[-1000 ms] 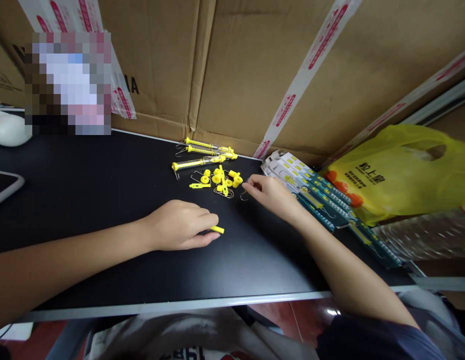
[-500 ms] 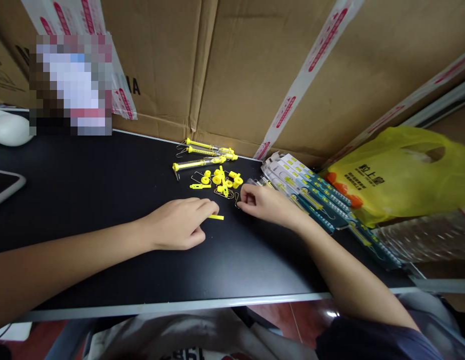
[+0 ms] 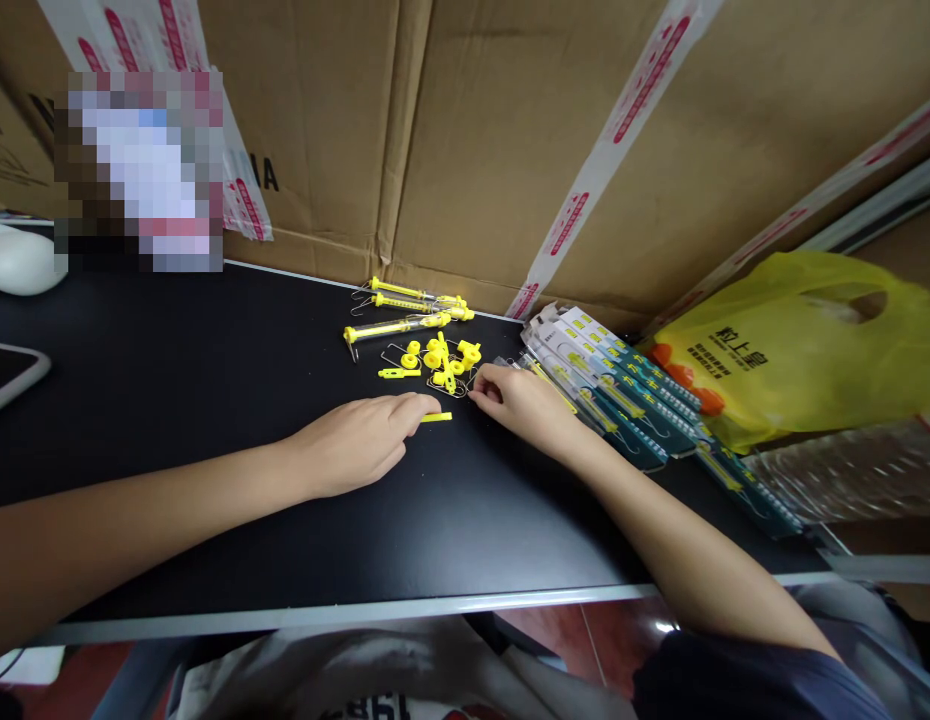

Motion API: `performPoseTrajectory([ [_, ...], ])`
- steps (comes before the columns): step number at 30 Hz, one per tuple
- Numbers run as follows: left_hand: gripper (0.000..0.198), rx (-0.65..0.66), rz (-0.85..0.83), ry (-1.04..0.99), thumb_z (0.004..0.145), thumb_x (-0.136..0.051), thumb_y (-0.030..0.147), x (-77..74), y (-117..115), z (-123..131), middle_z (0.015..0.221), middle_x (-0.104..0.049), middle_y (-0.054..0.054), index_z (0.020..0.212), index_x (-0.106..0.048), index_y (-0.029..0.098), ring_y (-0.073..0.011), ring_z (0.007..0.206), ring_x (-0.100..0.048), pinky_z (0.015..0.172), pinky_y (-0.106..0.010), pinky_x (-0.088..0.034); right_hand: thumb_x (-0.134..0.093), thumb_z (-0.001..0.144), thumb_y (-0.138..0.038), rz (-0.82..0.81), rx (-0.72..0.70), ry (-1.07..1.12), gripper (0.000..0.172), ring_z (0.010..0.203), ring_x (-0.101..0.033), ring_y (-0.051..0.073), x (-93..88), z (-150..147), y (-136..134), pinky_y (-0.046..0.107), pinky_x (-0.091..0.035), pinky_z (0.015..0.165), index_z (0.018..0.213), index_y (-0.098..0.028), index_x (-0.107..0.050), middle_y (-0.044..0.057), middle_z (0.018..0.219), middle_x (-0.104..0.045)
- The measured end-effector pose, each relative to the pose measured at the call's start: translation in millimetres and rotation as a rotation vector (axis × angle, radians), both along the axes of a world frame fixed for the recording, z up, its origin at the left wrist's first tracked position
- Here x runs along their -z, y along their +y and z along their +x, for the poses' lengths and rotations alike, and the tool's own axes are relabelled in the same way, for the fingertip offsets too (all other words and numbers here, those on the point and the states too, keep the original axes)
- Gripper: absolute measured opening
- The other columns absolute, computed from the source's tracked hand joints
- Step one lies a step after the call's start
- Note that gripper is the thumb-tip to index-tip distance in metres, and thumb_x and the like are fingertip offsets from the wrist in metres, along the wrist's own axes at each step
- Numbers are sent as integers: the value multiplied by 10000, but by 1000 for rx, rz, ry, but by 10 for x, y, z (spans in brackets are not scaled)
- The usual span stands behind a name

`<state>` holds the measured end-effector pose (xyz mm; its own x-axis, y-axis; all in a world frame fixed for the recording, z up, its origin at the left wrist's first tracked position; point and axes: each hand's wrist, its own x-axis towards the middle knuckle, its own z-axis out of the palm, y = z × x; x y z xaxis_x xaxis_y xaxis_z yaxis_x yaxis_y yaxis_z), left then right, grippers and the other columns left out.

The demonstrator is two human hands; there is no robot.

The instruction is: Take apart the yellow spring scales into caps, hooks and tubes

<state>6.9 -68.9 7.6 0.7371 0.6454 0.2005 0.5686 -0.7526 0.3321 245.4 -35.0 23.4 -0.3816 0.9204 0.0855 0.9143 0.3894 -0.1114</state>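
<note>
My left hand (image 3: 367, 440) is closed in a pinch on a thin yellow plastic strip (image 3: 436, 417), whose free end points right. My right hand (image 3: 521, 405) has thumb and forefinger pressed together on a small metal hook (image 3: 472, 382), which the fingers partly hide. Just beyond both hands lies a loose pile of yellow plastic parts (image 3: 446, 365), with rings, caps and bent wire hooks among them. A flat yellow piece with a slot (image 3: 399, 373) lies at the pile's left side. Behind the pile are several spring scales (image 3: 397, 328) with clear tubes and end hooks.
Packaged spring scales (image 3: 622, 395) lie overlapped to the right. A yellow plastic bag (image 3: 787, 340) stands beyond them. Cardboard (image 3: 480, 150) walls the back of the black table (image 3: 450, 540). A phone-like device (image 3: 15, 375) and a white rounded object (image 3: 22, 262) are far left.
My left hand has raised the yellow strip slightly away from me, towards the pile. My right hand has shifted a little left with the hook, closer to the loose parts.
</note>
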Motion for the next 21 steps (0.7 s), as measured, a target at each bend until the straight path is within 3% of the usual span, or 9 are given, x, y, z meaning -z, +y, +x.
performPoseTrajectory([
  [5, 551, 18, -39, -33, 772, -361, 21, 36, 16, -12, 1084, -599, -24, 1289, -333, 209, -163, 976, -609, 820, -283, -472, -486, 889, -290, 43, -57, 207, 172, 558, -477, 109, -18, -55, -71, 229, -314, 551, 788, -181, -573, -4, 652, -569],
  [8, 643, 32, -35, -46, 785, -364, 29, 55, 14, -16, 1230, -556, -37, 1378, -229, 241, -176, 1070, -588, 878, -290, -465, -432, 928, -323, -17, -205, 475, 181, 598, -486, 108, -37, -119, -211, 223, -366, 572, 913, -183, -545, -2, 709, -559],
  [11, 708, 61, -22, -57, 803, -368, 39, 65, 2, -19, 1365, -463, -55, 1425, -121, 271, -189, 1130, -564, 903, -299, -465, -535, 879, -322, -92, -324, 629, 210, 606, -482, 101, -24, -185, -346, 213, -384, 542, 1035, -205, -457, -9, 776, -550],
  [13, 727, 76, -21, -68, 801, -374, 39, 67, -6, -22, 1387, -442, -55, 1429, -101, 284, -192, 1121, -571, 901, -310, -473, -578, 852, -292, -100, -347, 678, 238, 605, -479, 95, -4, -216, -391, 211, -387, 537, 1023, -216, -431, -16, 794, -545],
  [17, 736, 95, -36, -99, 797, -377, 27, 67, -11, -24, 1381, -446, -39, 1429, -116, 299, -182, 1131, -564, 920, -317, -475, -558, 869, -284, -197, -352, 728, 117, 611, -461, 89, 32, -247, -384, 210, -397, 562, 887, -200, -478, -26, 742, -503],
  [21, 742, 91, -43, -110, 804, -379, 23, 75, -1, -19, 1403, -425, -32, 1434, -117, 313, -180, 1187, -525, 948, -320, -467, -527, 891, -313, -267, -340, 771, 145, 653, -485, 99, 49, -257, -356, 222, -413, 609, 839, -180, -506, -19, 720, -504],
])
